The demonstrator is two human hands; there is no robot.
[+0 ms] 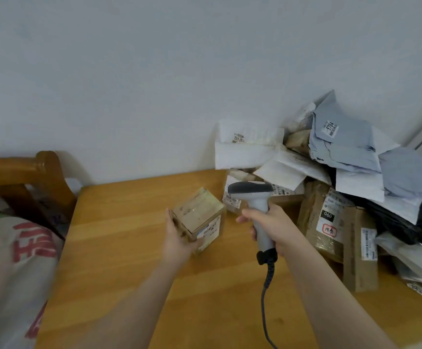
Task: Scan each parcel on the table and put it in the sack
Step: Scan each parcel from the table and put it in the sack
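My left hand (177, 238) holds a small cardboard box parcel (200, 217) tilted above the wooden table (119, 248), its white label facing right. A grey handheld barcode scanner (255, 197) is gripped by its handle in my right hand (273, 227), its dark head just right of the box. The scanner's coiled cable (266, 293) hangs down toward the front edge. A white woven sack (8, 268) with red print sits at the left, beside the table.
A heap of parcels (343, 177) fills the table's right side: white and blue-grey mailer bags, brown boxes (326, 222), a black bag (401, 222). A wooden chair back (28, 172) stands at the left behind the sack. A pale wall runs behind.
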